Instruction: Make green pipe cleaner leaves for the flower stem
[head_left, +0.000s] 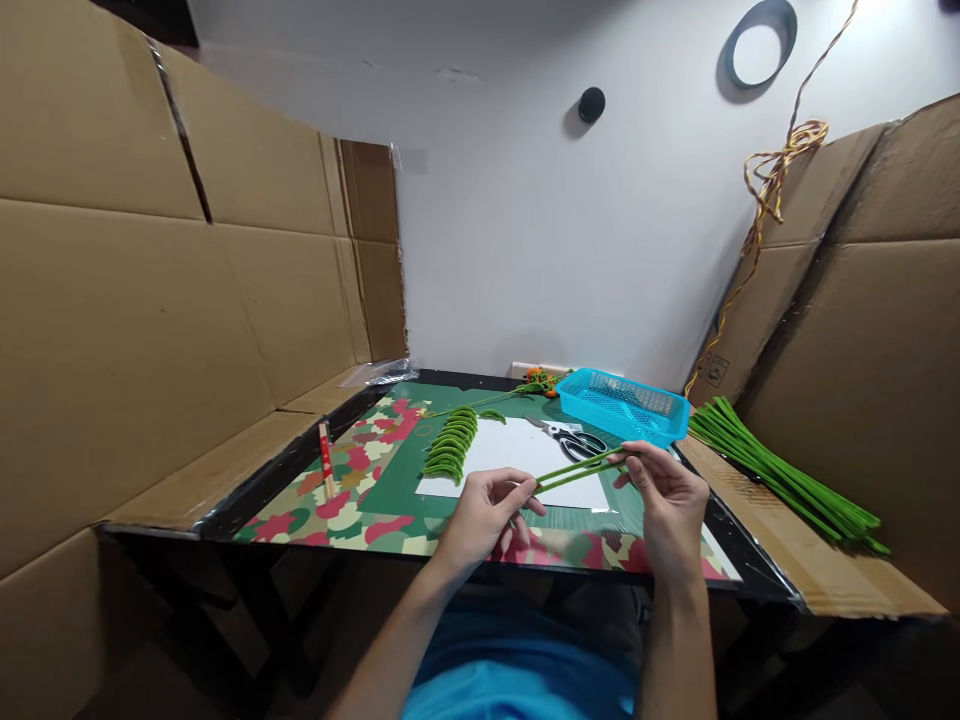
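Between my hands stretches a green pipe cleaner, doubled so that two strands run side by side. My left hand pinches one end of it, and my right hand grips the other end near the fingertips. Both hands are held above the front part of the table, over a white sheet of paper. On the left side of that sheet lies a row of several curved green pipe-cleaner pieces, with one more curved piece beside the row's far end. Black-handled scissors rest behind my right hand.
A blue plastic basket stands at the back right. A bundle of green pipe cleaners lies on cardboard to the right. Orange and green pipe-cleaner flowers lie at the back. A red-wrapped chopstick packet is at left. Cardboard walls flank the table.
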